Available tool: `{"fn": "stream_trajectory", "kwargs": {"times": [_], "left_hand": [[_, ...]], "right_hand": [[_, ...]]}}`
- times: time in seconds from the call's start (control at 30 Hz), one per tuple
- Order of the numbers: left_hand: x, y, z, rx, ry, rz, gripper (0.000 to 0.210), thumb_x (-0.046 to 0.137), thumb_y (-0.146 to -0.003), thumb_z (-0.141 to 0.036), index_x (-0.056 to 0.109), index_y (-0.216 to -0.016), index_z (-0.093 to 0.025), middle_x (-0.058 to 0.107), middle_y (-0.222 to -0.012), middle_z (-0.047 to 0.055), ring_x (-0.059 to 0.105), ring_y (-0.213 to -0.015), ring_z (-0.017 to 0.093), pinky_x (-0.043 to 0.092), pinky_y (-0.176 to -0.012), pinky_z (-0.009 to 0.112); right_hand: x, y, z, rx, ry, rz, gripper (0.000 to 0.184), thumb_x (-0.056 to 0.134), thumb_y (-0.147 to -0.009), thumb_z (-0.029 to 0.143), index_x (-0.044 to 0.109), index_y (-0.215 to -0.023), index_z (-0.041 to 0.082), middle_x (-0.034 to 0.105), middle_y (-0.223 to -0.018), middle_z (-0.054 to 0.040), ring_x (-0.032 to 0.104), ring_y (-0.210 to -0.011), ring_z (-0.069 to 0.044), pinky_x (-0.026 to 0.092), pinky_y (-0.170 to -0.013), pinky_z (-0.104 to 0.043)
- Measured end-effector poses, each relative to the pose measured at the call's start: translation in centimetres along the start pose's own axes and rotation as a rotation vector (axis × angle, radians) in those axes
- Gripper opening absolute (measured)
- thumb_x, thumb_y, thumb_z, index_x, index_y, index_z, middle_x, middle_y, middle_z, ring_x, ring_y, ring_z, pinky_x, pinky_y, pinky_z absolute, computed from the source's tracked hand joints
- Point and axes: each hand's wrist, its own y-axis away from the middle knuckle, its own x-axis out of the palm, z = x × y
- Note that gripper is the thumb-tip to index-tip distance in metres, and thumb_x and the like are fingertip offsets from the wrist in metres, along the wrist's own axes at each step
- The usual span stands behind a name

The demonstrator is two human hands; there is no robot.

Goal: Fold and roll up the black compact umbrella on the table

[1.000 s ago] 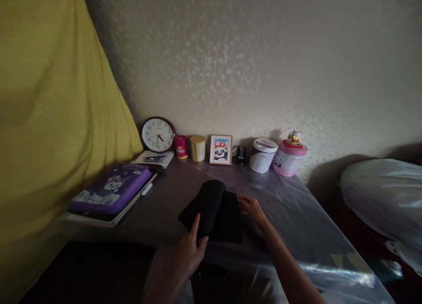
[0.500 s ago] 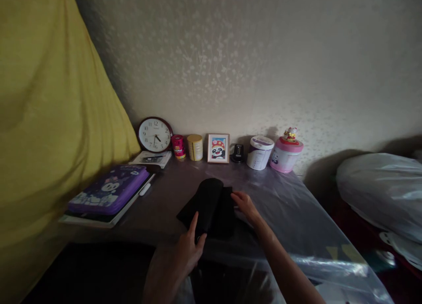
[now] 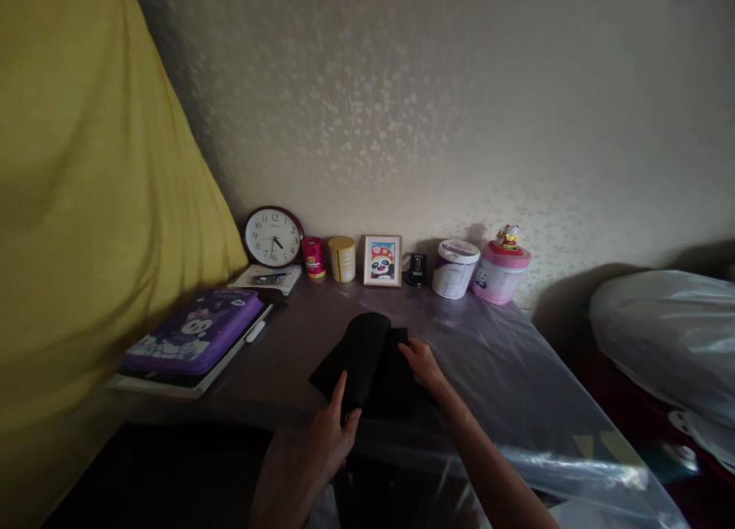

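Note:
A piece of folded black cloth (image 3: pixel 363 360) lies near the front of the table, with a rounded fold on top and a flatter layer to its right. At its lower left edge is my left hand (image 3: pixel 330 435), index finger stretched along the fold and thumb apart; the other fingers are mostly hidden. My right hand (image 3: pixel 423 360) has its fingers closed on the cloth's right edge near the upper corner.
Along the wall stand a clock (image 3: pixel 274 236), a red can (image 3: pixel 313 258), a yellow can (image 3: pixel 343 259), a picture frame (image 3: pixel 382 282), a white tub (image 3: pixel 455 272) and a pink-lidded tub (image 3: pixel 501 276). A purple case (image 3: pixel 195 334) lies left. The plastic-covered table (image 3: pixel 517 376) ends at right.
My right hand has shifted slightly down along the right edge of the cloth, its fingers further over it. My left hand keeps its place. The whole view has moved a little.

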Motion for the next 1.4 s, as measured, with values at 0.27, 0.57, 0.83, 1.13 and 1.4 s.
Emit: {"fn": "stream_trajectory", "kwargs": {"times": [0.27, 0.57, 0.83, 1.13, 1.4], "left_hand": [[-0.5, 0.6, -0.3, 0.016, 0.121, -0.014, 0.060, 0.037, -0.092, -0.031, 0.014, -0.146, -0.021, 0.069, -0.106, 0.006, 0.068, -0.084, 0.014, 0.046, -0.078, 0.022], [-0.5, 0.8, -0.3, 0.008, 0.118, -0.010, 0.061, 0.038, -0.092, -0.034, 0.016, -0.146, -0.020, 0.071, -0.102, 0.008, 0.069, -0.086, 0.018, 0.047, -0.082, 0.028], [0.1, 0.2, 0.6, 0.059, 0.142, -0.009, 0.062, 0.042, -0.089, -0.026, 0.017, -0.145, -0.016, 0.061, -0.124, 0.010, 0.059, -0.111, 0.017, 0.042, -0.091, 0.024], [0.8, 0.0, 1.1, 0.089, 0.147, -0.010, 0.066, 0.043, -0.088, -0.025, 0.013, -0.146, -0.014, 0.057, -0.128, 0.013, 0.056, -0.114, 0.018, 0.041, -0.093, 0.025], [0.2, 0.7, 0.4, 0.071, 0.109, -0.019, 0.078, 0.042, -0.090, -0.025, -0.012, -0.145, -0.015, 0.068, -0.110, 0.010, 0.066, -0.093, 0.015, 0.044, -0.077, 0.021]], "right_hand": [[0.8, -0.7, 1.1, -0.049, -0.009, -0.040, 0.015, 0.060, -0.066, 0.032, 0.059, -0.062, 0.018, 0.050, -0.053, 0.0035, 0.047, -0.054, -0.012, 0.036, -0.051, -0.023], [2.4, -2.0, 3.5, -0.067, -0.096, 0.025, 0.026, 0.061, -0.069, 0.035, 0.067, -0.085, 0.015, 0.061, -0.064, 0.0001, 0.057, -0.063, -0.015, 0.043, -0.054, -0.023], [4.3, -2.0, 4.1, -0.008, -0.141, 0.132, 0.028, 0.065, -0.070, 0.029, 0.067, -0.095, 0.016, 0.062, -0.060, 0.0007, 0.060, -0.056, -0.015, 0.046, -0.045, -0.022], [4.9, -1.3, 4.8, -0.094, -0.106, 0.305, 0.026, 0.046, -0.083, 0.022, 0.060, -0.103, 0.014, 0.067, -0.065, -0.0003, 0.063, -0.058, -0.012, 0.051, -0.056, -0.023], [5.1, 1.9, 5.6, -0.444, 0.157, 0.244, 0.027, 0.068, -0.069, 0.019, 0.067, -0.096, 0.022, 0.065, -0.089, -0.0037, 0.059, -0.085, -0.019, 0.046, -0.083, -0.035]]}}
